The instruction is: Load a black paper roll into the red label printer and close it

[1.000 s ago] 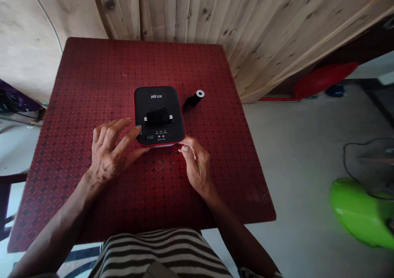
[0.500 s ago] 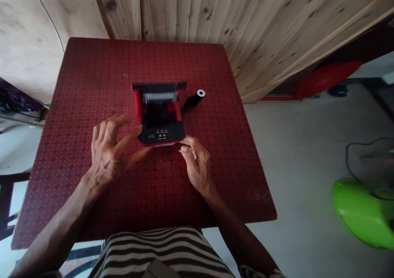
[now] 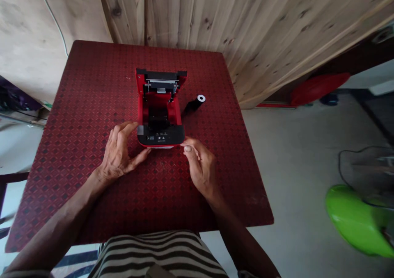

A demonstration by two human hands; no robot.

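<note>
A small black and red printer [image 3: 160,136] stands in the middle of the red patterned table [image 3: 92,89], its lid [image 3: 161,79] swung up and back so the red inside shows. My left hand [image 3: 120,154] rests at the printer's front left corner, fingers apart and curved, fingertips against its side. At the front right corner is my right hand [image 3: 199,167], its fingers loosely bent and the fingertips touching the printer's edge. A black roll with a white core [image 3: 194,103] lies on the table just right of the printer.
Wooden plank walls rise behind the table and to its right. A green plastic object [image 3: 357,220] and a dark cable [image 3: 353,163] lie on the grey floor at the right. A red object [image 3: 317,87] sits by the wall.
The printer's lid was down one second ago, half raised after that, and now stands fully open. My left hand has drawn in closer to the printer's corner. The right hand has barely moved.
</note>
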